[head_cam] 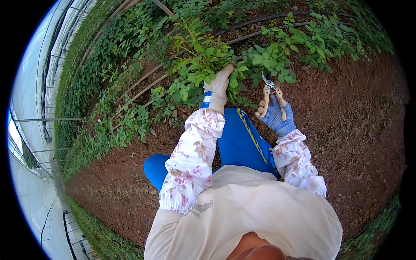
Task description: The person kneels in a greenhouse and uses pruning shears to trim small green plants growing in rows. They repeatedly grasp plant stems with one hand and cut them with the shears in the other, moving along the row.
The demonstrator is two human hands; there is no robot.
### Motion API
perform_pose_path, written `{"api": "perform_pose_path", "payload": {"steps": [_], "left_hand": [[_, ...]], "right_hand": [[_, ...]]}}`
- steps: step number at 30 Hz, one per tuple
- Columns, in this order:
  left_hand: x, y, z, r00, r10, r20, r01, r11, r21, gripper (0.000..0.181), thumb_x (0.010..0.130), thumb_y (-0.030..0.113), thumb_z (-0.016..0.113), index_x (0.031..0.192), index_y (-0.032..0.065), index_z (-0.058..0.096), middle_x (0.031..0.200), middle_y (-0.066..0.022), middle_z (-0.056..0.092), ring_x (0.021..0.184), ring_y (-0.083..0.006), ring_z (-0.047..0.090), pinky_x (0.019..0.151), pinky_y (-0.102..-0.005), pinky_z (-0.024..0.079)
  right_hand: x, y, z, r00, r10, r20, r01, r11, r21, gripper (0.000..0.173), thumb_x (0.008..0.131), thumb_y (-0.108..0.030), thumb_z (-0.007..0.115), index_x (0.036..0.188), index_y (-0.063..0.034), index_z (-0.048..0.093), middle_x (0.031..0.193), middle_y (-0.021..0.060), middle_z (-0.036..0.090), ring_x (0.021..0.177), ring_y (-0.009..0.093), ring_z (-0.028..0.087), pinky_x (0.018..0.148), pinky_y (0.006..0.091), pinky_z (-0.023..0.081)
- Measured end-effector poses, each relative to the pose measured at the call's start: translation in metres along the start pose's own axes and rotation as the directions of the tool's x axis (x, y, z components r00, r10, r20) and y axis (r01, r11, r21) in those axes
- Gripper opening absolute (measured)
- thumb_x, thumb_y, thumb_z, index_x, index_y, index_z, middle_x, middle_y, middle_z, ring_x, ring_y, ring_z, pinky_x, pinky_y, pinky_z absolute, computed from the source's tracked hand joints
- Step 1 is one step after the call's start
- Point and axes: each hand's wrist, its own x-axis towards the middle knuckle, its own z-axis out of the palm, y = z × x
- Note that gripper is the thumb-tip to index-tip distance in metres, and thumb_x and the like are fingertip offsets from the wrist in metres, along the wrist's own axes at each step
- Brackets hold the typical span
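My left hand (218, 87), in a beige work glove with a blue-and-white cuff, grips a bunch of leafy green stems (200, 60). Their cut ends are hidden by the glove and leaves. To the right, my right hand (279, 115) wears a blue glove with bare fingertips. It holds a pair of pruning shears (269, 85) with cream handles, the handles spread and the curved blade pointing up and away from me. Just beyond the blade grows a low leafy plant (276, 61), which looks like a rose bush.
Black hoses (260, 20) and thin rails (148, 88) run along the planted row. More leafy plants (122, 45) stand at the left. Reddish-brown soil (351, 110) lies to the right. Greenhouse film (31, 81) rises at the far left.
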Motion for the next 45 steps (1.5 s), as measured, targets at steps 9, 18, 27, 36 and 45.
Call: {"api": "perform_pose_path", "payload": {"steps": [9, 18, 27, 36, 45], "left_hand": [[-0.003, -0.003, 0.008, 0.998, 0.062, -0.017, -0.062, 0.998, 0.031, 0.037, 0.084, 0.025, 0.066, 0.114, 0.0024, 0.064, 0.105, -0.0057, 0.065, 0.088, -0.0170, 0.062, 0.076, -0.0287, 0.051], [0.033, -0.075, -0.036, 0.951, -0.016, 0.308, 0.071, 0.983, -0.169, 0.032, 0.096, 0.021, 0.048, 0.115, -0.0017, 0.061, 0.109, -0.0091, 0.066, 0.096, -0.0187, 0.061, 0.083, -0.0299, 0.050], [0.031, -0.040, -0.015, 0.870, 0.494, -0.008, -0.355, 0.637, 0.684, 0.022, 0.079, 0.018, 0.069, 0.093, 0.0008, 0.069, 0.086, -0.0070, 0.070, 0.080, -0.0222, 0.065, 0.072, -0.0367, 0.052], [-0.054, 0.053, -0.036, 0.908, 0.204, -0.366, -0.117, 0.962, 0.246, 0.056, 0.075, 0.034, 0.073, 0.111, -0.0070, 0.062, 0.109, -0.0162, 0.065, 0.094, -0.0232, 0.063, 0.083, -0.0341, 0.050], [-0.088, 0.033, -0.199, 0.961, 0.247, -0.120, -0.273, 0.815, -0.511, 0.038, 0.094, 0.028, 0.056, 0.121, 0.0012, 0.054, 0.118, -0.0100, 0.059, 0.109, -0.0207, 0.055, 0.095, -0.0369, 0.045]], "right_hand": [[0.023, -0.020, -0.020, 0.997, -0.043, 0.066, 0.034, 0.992, 0.124, 0.048, 0.093, -0.033, 0.056, 0.135, -0.0138, 0.044, 0.102, 0.0162, 0.063, 0.085, 0.029, 0.063, 0.082, 0.0447, 0.050], [0.041, 0.020, -0.035, 0.960, -0.018, -0.278, -0.074, 0.946, -0.316, 0.038, 0.090, -0.025, 0.061, 0.121, -0.0079, 0.047, 0.090, 0.0197, 0.064, 0.070, 0.034, 0.065, 0.065, 0.0493, 0.057], [0.051, 0.045, -0.031, 0.950, 0.087, -0.302, -0.223, 0.861, -0.456, 0.059, 0.090, -0.028, 0.061, 0.141, -0.0246, 0.031, 0.081, 0.0049, 0.056, 0.067, 0.017, 0.057, 0.054, 0.0372, 0.051], [0.042, 0.047, 0.046, 0.932, -0.136, -0.335, -0.271, 0.350, -0.897, 0.076, 0.088, -0.026, 0.061, 0.150, -0.0224, 0.018, 0.106, 0.0129, 0.057, 0.076, 0.019, 0.062, 0.062, 0.0359, 0.053], [0.109, 0.196, 0.135, 0.995, 0.074, -0.060, 0.023, -0.802, -0.596, 0.066, 0.086, -0.031, 0.051, 0.146, -0.0210, 0.028, 0.139, 0.0147, 0.045, 0.084, 0.036, 0.064, 0.073, 0.0429, 0.051]]}}
